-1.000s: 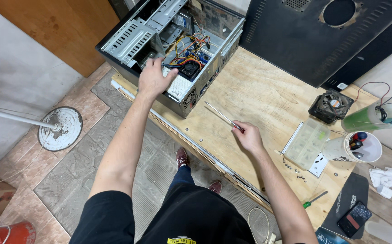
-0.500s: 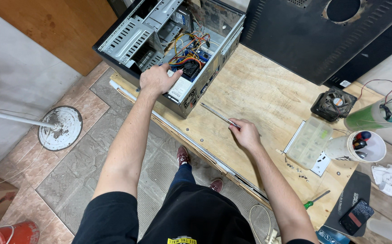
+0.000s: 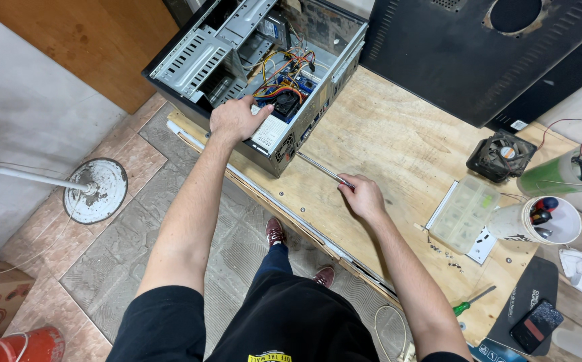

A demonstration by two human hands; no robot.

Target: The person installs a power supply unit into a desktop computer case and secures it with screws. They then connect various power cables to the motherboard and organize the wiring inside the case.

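1. Your left hand (image 3: 235, 119) lies flat on the near edge of the open computer case (image 3: 264, 74), with the fingers bent loosely over the rim. It presses on the case and does not pinch anything.
2. Your right hand (image 3: 363, 197) is closed around the handle of a long screwdriver (image 3: 323, 169). The thin shaft lies on the plywood table (image 3: 398, 134) and points to the case corner. The handle is hidden inside your fist, and I cannot tell if the tip touches the case.
3. Inside the case you see coloured cables (image 3: 289, 70) and a dark fan; deeper parts are in shadow.
4. On the right lie a clear parts box (image 3: 464, 212), a loose cooler fan (image 3: 501, 155) and a white cup (image 3: 551, 221) of small tools.
5. A green screwdriver (image 3: 472, 302) lies near the table edge, and a phone (image 3: 534, 324) lies beyond it.
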